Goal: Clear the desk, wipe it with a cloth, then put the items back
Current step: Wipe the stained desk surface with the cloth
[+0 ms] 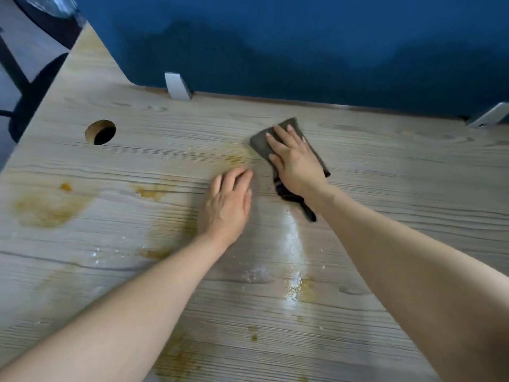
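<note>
My right hand (296, 161) presses the dark cloth (264, 142) flat on the worktop (399, 172), just right of the frame's centre, fingers straight and spread on it. My left hand (227, 202) rests beside it, fingers straight and together, holding nothing. Yellowish stains (46, 208) mark the left; white residue (293, 238) streaks the centre.

wood-grain desk (385, 188) (stained yellow) bearing a grey cloth (264, 142).
</note>
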The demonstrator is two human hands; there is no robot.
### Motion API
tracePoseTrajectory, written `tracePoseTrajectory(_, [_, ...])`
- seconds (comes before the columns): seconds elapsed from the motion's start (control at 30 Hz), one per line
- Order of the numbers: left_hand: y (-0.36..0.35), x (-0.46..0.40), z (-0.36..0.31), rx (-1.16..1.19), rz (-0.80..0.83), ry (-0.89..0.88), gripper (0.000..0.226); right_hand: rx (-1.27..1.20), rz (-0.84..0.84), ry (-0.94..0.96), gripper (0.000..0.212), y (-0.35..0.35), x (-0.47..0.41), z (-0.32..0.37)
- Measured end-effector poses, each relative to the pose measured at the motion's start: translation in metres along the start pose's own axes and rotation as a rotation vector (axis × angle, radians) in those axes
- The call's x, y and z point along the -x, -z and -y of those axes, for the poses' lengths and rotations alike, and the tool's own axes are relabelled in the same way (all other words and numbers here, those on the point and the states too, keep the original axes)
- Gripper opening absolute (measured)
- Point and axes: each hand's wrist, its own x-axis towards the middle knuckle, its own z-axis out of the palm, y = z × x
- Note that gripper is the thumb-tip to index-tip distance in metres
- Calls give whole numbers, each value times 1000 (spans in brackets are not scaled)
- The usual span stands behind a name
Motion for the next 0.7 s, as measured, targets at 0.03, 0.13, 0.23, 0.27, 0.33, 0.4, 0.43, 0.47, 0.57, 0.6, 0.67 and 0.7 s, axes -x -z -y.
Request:
tracePoseTrajectory(0.03, [-2, 1, 1, -12, -3, -9, 45, -6, 8, -2, 46, 3, 9, -5])
tracePoseTrajectory(0.13, [-4, 1, 2, -13, -18, -3, 48, -7, -19, -72, 46, 7, 48, -17])
tracePoseTrajectory(0.23, [-3, -2, 4, -14, -7, 13, 49, 31, -17, -117, 46, 5, 45, -18])
tracePoseTrajectory(0.27, [-3, -1, 3, -14, -1, 14, 49, 41, -25, -127, 46, 6, 35, -19])
tracePoseTrajectory(0.33, [-3, 1, 1, -17, 15, 20, 49, 37, -49, -152, 47, 8, 6, -21])
tracePoseTrajectory(0.4, [-4, 0, 2, -18, 9, 19, 48, 43, -56, -178, 48, 7, -21, -23])
tracePoseTrajectory(0.43, [-5, 0, 2, -18, 3, 19, 47, 44, -57, -175, 48, 5, -29, -22])
tracePoseTrajectory(0.47, [-4, -1, 3, -15, 0, 18, 47, 41, -58, -168, 48, 5, -31, -20])
tracePoseTrajectory(0.57, [-4, 0, 1, -30, 0, 19, 47, 31, -55, -81, 49, 2, 5, -12])
tracePoseTrajectory(0.6, [-3, 0, 1, -34, 1, 18, 47, 37, -34, -41, 50, 0, 24, -8])
tracePoseTrajectory(0.67, [-4, -1, 1, -37, 11, 22, 47, 45, 41, 7, 52, -2, 56, -2])
tracePoseTrajectory(0.7, [-4, -1, 1, -39, 17, 23, 47, 46, 76, 11, 53, -1, 62, -4])
